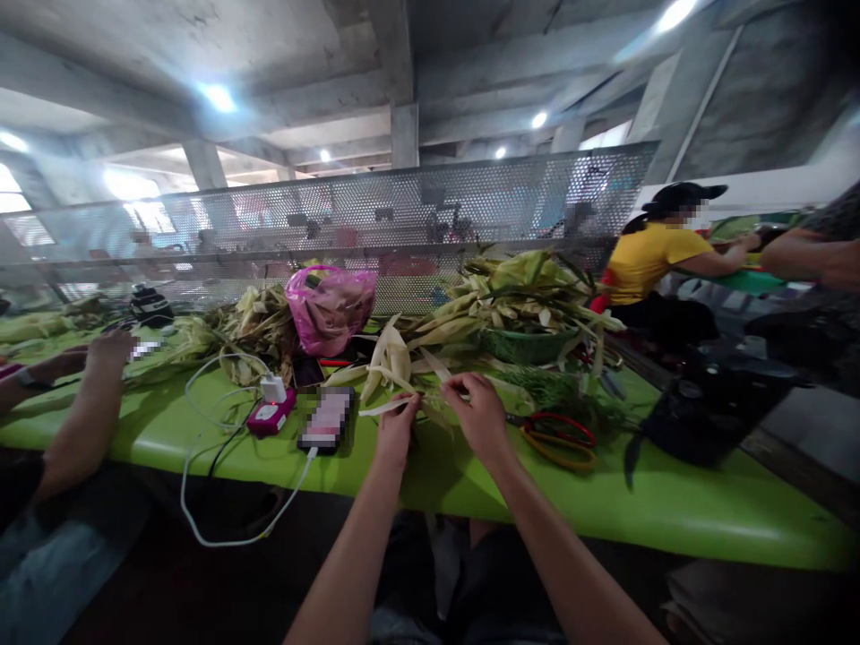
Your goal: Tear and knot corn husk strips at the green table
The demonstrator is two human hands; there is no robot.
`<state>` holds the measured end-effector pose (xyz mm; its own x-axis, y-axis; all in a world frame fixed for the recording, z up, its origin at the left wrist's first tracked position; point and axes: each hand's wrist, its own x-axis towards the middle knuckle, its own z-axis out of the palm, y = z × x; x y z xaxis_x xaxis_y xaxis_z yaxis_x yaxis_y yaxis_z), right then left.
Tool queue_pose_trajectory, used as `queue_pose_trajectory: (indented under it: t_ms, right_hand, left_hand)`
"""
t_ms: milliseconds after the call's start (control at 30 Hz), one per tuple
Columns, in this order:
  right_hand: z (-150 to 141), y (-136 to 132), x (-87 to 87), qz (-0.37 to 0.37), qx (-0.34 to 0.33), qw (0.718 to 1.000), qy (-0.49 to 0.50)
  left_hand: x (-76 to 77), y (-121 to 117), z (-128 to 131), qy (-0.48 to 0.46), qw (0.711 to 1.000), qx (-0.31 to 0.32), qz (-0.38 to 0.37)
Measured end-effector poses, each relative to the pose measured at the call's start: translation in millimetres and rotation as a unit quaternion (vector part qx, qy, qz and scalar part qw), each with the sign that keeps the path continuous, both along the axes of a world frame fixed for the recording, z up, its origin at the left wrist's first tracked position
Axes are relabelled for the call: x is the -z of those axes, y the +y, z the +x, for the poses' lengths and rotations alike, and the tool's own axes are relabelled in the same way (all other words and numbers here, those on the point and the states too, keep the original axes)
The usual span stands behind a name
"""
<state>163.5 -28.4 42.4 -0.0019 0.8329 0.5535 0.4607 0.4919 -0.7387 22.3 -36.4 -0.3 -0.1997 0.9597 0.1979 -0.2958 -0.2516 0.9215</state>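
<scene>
My left hand (pixel 398 425) pinches a pale strip of corn husk (pixel 380 408) over the green table. Close to its right, my right hand (pixel 476 410) is closed on another pale husk strip (pixel 435 363) that points up and left. Thin husk shreds lie between and below the two hands. Just beyond them rests a bunch of pale corn husks (pixel 393 354). Scissors with red and yellow handles (pixel 561 439) lie beside my right hand. A phone (pixel 327 419) with a white cable plugged in lies left of my left hand.
A green basket (pixel 524 346) heaped with husks stands behind, near a pink plastic bag (pixel 332 309). Left are a magenta power socket (pixel 272 412) and a looping white cable. A black bag (pixel 705 412) sits right. Another person's arm (pixel 90 421) is at left; a person in yellow (pixel 658 255) sits right.
</scene>
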Motion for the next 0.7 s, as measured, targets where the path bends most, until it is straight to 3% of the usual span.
queue_pose_trajectory:
  t_ms: [200,367,567,700]
  right_hand:
    - [-11,7,16.7,-0.104,-0.093,0.984,0.108]
    - [-19,22,20.8,-0.109,-0.083,0.97,0.203]
    - [-18,30,19.8,-0.112,-0.067,0.968,0.213]
    - [-13,24,20.3,-0.133,-0.097,0.968,0.191]
  left_hand:
    - [-4.5,-5,2,-0.037,0.999,0.015,-0.01]
    - [-7.9,-9,5,-0.035,0.999,0.021,-0.014]
    - [-6.6,-6,4,-0.032,0.996,0.079,-0.023]
    - [-6.4,-5,2,-0.066,0.995,0.075,-0.026]
